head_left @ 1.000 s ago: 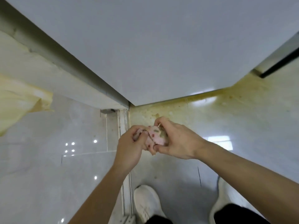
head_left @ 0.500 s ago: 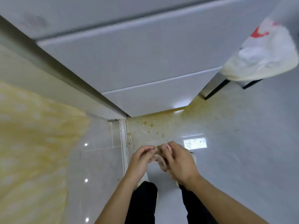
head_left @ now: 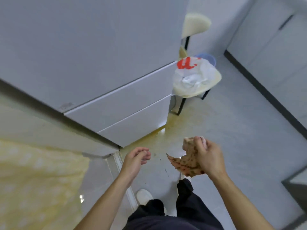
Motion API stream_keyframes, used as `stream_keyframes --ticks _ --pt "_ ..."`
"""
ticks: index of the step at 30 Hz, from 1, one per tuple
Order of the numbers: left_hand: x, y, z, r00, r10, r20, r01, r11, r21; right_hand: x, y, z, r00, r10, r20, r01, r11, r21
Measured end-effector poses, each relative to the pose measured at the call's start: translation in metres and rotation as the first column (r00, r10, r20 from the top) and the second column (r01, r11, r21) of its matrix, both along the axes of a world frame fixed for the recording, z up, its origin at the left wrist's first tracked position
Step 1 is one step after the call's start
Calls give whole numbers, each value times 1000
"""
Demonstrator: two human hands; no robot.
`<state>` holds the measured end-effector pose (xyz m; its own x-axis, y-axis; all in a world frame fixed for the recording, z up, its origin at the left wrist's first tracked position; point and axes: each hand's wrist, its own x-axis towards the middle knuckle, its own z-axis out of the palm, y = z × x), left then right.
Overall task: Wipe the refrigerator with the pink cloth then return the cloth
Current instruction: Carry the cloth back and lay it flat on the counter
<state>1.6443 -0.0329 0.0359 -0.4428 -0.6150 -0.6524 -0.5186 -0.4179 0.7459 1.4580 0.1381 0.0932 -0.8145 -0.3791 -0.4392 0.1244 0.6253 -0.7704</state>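
Splitting apart: left hand [head_left: 136,161] now empty, fingers loosely curled; right hand [head_left: 207,156] alone grips the stained pink fabric cloth [head_left: 186,162], lower right, clear of the tall white refrigerator [head_left: 99,63]; wipe looks next.

Refrigerator [head_left: 116,105] ahead-left — chair [head_left: 195,24] just right of it (bag [head_left: 192,75] on seat); curtain [head_left: 36,180] far left; cloth [head_left: 186,161] in right hand [head_left: 210,157].

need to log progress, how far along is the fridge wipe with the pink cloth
Done: wiping probably, since the pink cloth is spotted brown, though the refrigerator front alone can't confirm it. In hand: the right hand grips the cloth, clear of the refrigerator; the left hand holds nothing. Left: returning the cloth.
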Motion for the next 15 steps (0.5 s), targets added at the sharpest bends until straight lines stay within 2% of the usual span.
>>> stream_keyframes --ticks 4,8,12,15 --pt "-40 8 23 994 -96 -46 94 994 -54 -12 42 5 973 -228 -32 228 974 -11" --pt "-79 20 32 988 -145 -51 141 987 -77 -29 74 3 927 -374 -24 373 927 -38" --pt "-124 45 36 989 -145 -16 143 984 -106 -61 108 0 914 -405 34 406 913 -33" --pt "-165 70 39 990 -141 -16 138 983 -120 -97 127 4 911 -413 11 413 910 -41"
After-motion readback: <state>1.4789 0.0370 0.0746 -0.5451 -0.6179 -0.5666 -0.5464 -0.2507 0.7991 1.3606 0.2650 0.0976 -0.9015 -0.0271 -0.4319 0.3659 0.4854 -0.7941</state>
